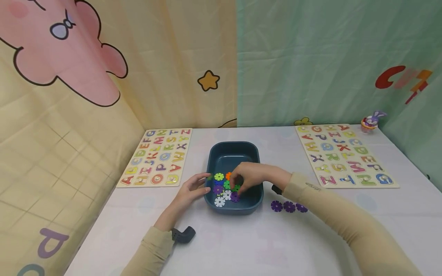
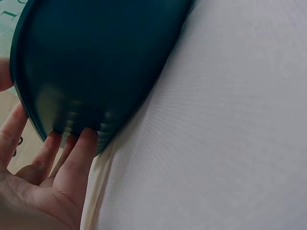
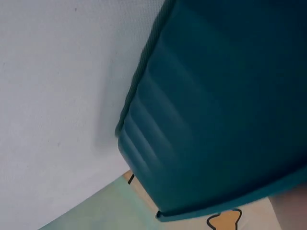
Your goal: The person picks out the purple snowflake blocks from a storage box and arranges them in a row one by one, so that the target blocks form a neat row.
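Observation:
A dark blue plastic bin point(image 1: 233, 211) stands on the table with several notched, flower-like plastic discs inside. Among them are a yellow-green disc point(image 1: 219, 176), white discs point(image 1: 219, 201) and a purple disc point(image 1: 235, 197). My right hand point(image 1: 250, 174) reaches into the bin from the right. Its thumb and bent index finger are apart over the discs, and a fingertip is at the purple disc. At the bin's left side, my left hand point(image 1: 189, 191) touches the rim. The left wrist view shows its fingertips point(image 2: 88, 136) against the outer wall. The right wrist view shows the bin wall point(image 3: 192, 120), without the right fingertips.
Several purple discs point(image 1: 289, 207) lie in a row right of the bin, beside the right sleeve. Alphabet boards lie at the left point(image 1: 155, 157) and right point(image 1: 345, 157). A small rabbit figure point(image 1: 371, 122) stands at the back right corner. Curtains point(image 1: 193, 46) hang behind the table.

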Demonstrator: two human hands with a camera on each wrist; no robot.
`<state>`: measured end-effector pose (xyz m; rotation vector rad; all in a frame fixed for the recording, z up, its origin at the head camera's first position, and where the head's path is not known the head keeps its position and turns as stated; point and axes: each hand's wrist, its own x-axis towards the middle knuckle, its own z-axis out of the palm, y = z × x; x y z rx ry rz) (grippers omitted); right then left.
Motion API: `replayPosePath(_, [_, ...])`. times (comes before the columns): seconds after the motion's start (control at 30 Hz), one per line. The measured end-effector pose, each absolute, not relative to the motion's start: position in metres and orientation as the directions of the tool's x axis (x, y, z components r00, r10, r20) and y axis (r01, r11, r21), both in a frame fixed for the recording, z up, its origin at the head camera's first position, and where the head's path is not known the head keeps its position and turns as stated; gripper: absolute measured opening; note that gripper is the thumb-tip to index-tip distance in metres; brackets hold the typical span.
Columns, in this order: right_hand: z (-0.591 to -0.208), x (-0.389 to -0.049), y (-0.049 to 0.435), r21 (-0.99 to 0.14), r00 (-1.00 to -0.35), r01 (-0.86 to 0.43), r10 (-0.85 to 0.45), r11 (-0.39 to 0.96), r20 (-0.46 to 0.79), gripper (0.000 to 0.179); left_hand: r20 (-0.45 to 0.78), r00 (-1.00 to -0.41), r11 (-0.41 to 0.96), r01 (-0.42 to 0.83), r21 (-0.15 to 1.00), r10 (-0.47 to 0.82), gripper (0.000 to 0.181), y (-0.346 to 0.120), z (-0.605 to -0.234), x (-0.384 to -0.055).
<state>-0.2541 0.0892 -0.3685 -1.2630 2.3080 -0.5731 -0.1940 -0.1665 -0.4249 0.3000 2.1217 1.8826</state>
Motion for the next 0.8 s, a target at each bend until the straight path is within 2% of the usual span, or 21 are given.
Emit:
replayPosePath(0.3, [-0.376, -0.253, 0.079, -0.501, -0.465, -0.696, -0.855, 0.514, -0.231, 0.020, -0.076, -0.939, 0.137, -0.031, 0.990, 0.335, 0.050, -0.166, -0.425, -0.194])
replayPosePath(0.8, [-0.384, -0.256, 0.076, -0.524, -0.464, -0.676, -0.852, 0.518, -0.243, 0.019, -0.071, -0.936, 0.135, -0.025, 0.991, 0.344, 0.052, -0.166, -0.426, -0.194])
